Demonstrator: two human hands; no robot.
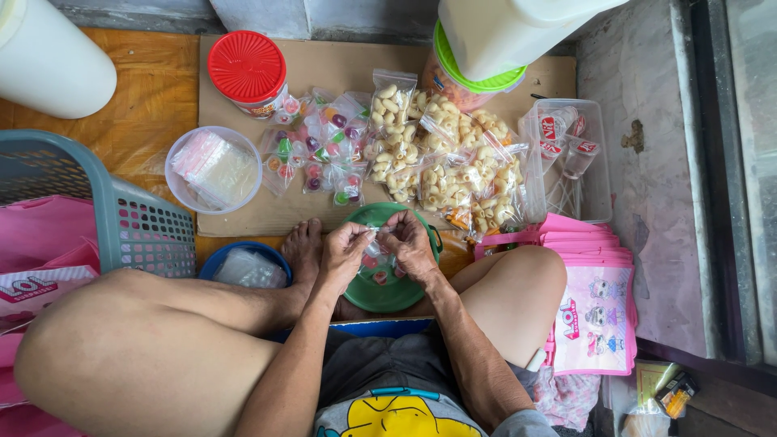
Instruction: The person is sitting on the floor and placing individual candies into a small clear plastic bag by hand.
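Observation:
I sit cross-legged on the floor. My left hand (344,249) and my right hand (409,245) meet over a green lid-like dish (387,293) that holds a few small candies. Both pinch the top of a small clear plastic bag (375,243) with candy in it. Beyond the dish lie small bags of coloured candies (320,150) and, to their right, a heap of bags filled with pale puffed snacks (441,166), all on a sheet of cardboard (243,218).
A red-lidded jar (247,69) and a round clear tub of empty bags (214,168) stand at the left. A grey-blue basket (121,218), a blue bowl (243,263), a clear box (571,158), a green-lidded jar (465,81) and a stack of pink bags (595,299) surround me.

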